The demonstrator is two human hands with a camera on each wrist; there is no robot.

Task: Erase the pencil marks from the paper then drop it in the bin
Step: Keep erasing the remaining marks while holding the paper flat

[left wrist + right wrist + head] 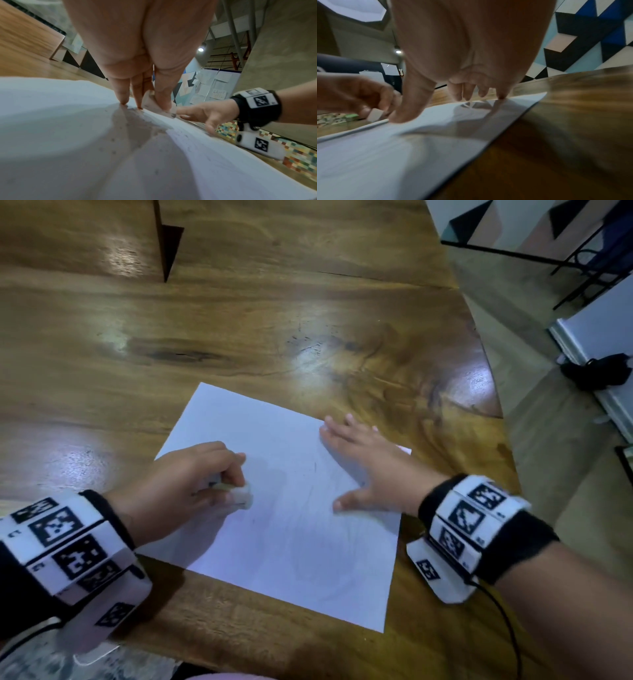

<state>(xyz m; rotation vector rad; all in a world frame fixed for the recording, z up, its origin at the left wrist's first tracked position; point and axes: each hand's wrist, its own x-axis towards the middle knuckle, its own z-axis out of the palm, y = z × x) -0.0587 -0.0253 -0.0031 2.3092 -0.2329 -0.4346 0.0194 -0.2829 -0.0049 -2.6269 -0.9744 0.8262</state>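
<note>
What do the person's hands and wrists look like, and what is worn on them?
Both hands are bare, without gloves. The left hand has a black fabric wristband carrying white blocks printed with black square markers. The right hand has the same kind of black band with white marker blocks, and a thin black cable runs back from it.

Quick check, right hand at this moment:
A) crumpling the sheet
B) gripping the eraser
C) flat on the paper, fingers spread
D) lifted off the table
C: the right hand lies flat with fingers spread on the paper, pinning its right side, while the left hand pinches the eraser against the sheet.
</note>
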